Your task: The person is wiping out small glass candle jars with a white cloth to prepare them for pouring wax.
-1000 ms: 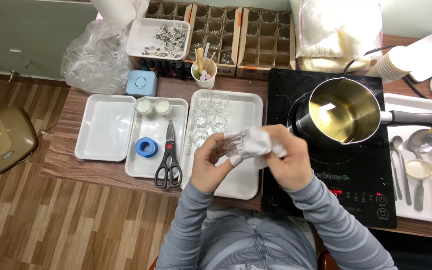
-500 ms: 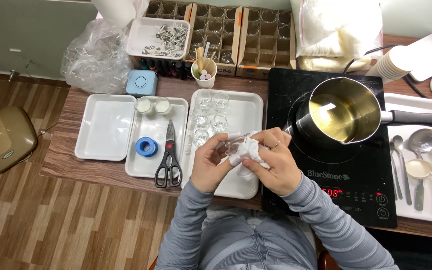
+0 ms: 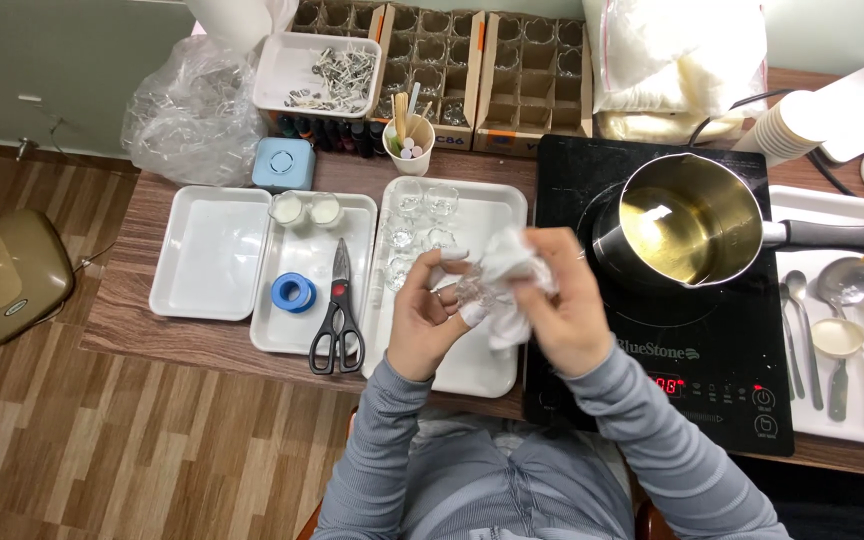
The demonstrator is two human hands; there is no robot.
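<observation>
My left hand (image 3: 430, 318) is gripping a small clear glass (image 3: 469, 291), fingers curled around it; my right hand (image 3: 564, 310) is closing on a white cloth (image 3: 508, 275) and pressing it against that glass; both are hovering over a white tray (image 3: 497, 215); beyond my knuckles more little glasses (image 3: 422, 212) are standing on it; left of my left hand scissors (image 3: 338, 312) and a blue tape roll (image 3: 294, 292) are lying; right of my right hand a pot (image 3: 690, 228) is sitting on the black cooktop (image 3: 677, 345).

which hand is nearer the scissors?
Left. The left hand holds a small clear glass just right of the scissors. The right hand, holding a white cloth, sits farther right, near the cooktop.
</observation>
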